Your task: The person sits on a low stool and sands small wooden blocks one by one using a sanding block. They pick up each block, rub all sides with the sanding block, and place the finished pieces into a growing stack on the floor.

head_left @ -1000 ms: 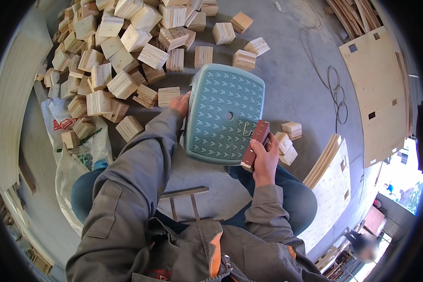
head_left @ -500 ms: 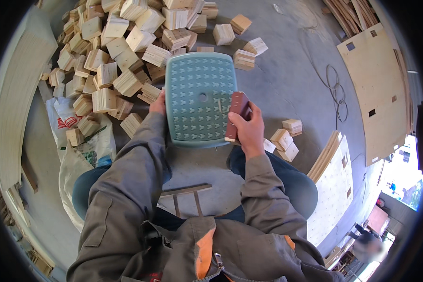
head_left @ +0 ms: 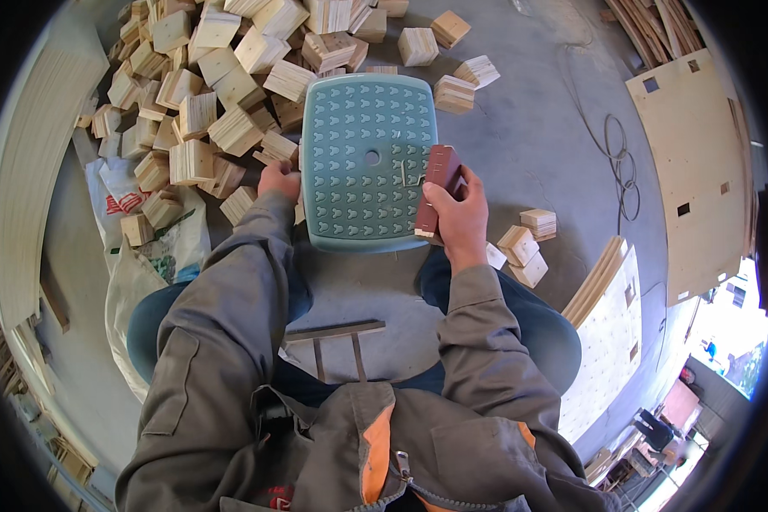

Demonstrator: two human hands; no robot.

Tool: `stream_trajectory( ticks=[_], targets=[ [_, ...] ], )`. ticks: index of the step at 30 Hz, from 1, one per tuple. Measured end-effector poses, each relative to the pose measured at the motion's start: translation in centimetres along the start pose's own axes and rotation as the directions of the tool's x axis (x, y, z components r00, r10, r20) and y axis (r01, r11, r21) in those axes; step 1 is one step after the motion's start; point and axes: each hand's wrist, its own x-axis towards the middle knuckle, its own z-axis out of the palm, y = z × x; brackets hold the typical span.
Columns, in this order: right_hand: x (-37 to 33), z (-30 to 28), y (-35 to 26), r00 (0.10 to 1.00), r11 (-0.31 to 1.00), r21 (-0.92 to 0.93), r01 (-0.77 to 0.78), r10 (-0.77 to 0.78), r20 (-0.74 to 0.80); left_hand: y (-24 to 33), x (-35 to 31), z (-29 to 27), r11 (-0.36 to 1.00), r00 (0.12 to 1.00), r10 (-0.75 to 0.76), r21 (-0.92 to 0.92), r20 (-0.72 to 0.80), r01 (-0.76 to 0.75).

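A teal plastic stool [head_left: 367,205] with a raised pattern and a small central hole stands in front of me. My right hand [head_left: 465,213] grips a reddish-brown block [head_left: 439,183] over the stool's right edge, thumb on top. Small light staple-like marks run along the block, and its near end looks pale. Thin metal pieces [head_left: 406,173] show on the stool top beside it. At the stool's left edge, my left hand [head_left: 279,181] is closed. Whatever it holds is unclear; something dark shows just left of it among the wooden blocks.
A large pile of layered wooden blocks [head_left: 235,90] lies at the far left, with a few [head_left: 520,245] right of my knee. White sacks [head_left: 128,256] lie left. Plywood sheets [head_left: 700,179] and a looped cable [head_left: 619,162] are at right. A person [head_left: 657,431] stands lower right.
My left hand has shifted slightly left, off the stool's edge. The right hand and brown block have risen a little away from me, and more of the thin metal pieces shows.
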Motion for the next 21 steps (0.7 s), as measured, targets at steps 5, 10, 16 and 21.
stream_trajectory(
  ticks=[5, 10, 16, 21],
  targets=[
    [-0.3, 0.2, -1.1, 1.0, 0.999, -0.031, -0.029, 0.029, -0.008, -3.2, -1.1, 1.8, 0.921, 0.988, -0.036, 0.389, 0.148, -0.025],
    [-0.2, -0.3, -0.7, 0.998, 0.995, -0.08, -0.056, 0.053, -0.044, -1.7, -2.5, 1.4, 0.861, 0.986, -0.079, 0.508, 0.147, -0.007],
    [0.2, -0.8, -0.6, 0.994, 0.994, -0.052, -0.101, 0.099, -0.045, -2.1, -5.0, 2.0, 0.759, 0.986, -0.056, 0.648, 0.155, -0.059],
    [-0.4, -0.4, -1.7, 0.996, 0.996, -0.011, -0.092, 0.091, -0.025, -3.2, -4.6, 1.6, 0.707, 0.982, 0.06, 0.687, 0.178, -0.167]
  ],
)
